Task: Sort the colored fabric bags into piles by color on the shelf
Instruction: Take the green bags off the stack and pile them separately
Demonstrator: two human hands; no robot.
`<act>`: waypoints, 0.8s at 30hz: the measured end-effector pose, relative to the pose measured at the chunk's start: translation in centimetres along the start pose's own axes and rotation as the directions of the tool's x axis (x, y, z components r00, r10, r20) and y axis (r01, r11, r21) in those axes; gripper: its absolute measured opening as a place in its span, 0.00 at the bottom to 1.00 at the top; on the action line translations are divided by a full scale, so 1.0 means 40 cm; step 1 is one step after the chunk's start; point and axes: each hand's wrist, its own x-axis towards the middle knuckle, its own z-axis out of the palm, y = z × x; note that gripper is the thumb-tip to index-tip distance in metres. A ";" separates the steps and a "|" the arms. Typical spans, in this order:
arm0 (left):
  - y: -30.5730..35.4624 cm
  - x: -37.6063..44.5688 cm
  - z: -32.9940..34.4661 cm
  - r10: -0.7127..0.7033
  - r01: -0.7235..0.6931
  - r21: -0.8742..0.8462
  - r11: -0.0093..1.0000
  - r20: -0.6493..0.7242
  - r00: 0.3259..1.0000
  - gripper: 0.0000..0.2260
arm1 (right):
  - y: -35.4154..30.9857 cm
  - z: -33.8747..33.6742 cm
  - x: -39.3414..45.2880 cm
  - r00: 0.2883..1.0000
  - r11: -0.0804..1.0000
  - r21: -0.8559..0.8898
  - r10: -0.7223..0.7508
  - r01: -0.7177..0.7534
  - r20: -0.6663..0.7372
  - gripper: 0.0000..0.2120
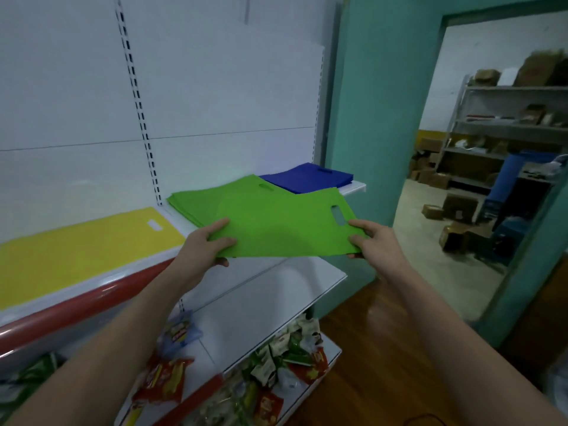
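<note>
Above the green pile, left hand and right hand pinch a green bag by its near corners — light, floppy, best held at both ends.

Snack packets on lower shelf; cardboard boxes, probably stock, on floor beyond doorway.

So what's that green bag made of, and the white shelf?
The green bag looks like thin non-woven fabric, matte: it stays fairly flat between the left hand and right hand, with a punched-out handle slot. The shelf looks like painted metal, smooth and faintly glossy, though that is a guess from its thin edge.
</note>
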 end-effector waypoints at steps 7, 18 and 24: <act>0.015 0.103 -0.039 -0.078 0.100 0.138 0.985 -0.154 0.985 0.26 | -0.016 0.091 0.243 0.987 0.991 -0.110 -0.056 0.073 0.153 0.18; 0.015 0.295 -0.127 0.023 0.168 0.506 0.846 -0.349 0.937 0.23 | -0.014 0.307 0.608 0.898 0.888 -0.320 -0.194 0.332 0.394 0.20; -0.009 0.364 -0.119 -0.038 0.325 0.595 0.735 -0.442 0.896 0.26 | -0.011 0.380 0.726 0.831 0.737 -0.493 -0.166 0.462 0.531 0.23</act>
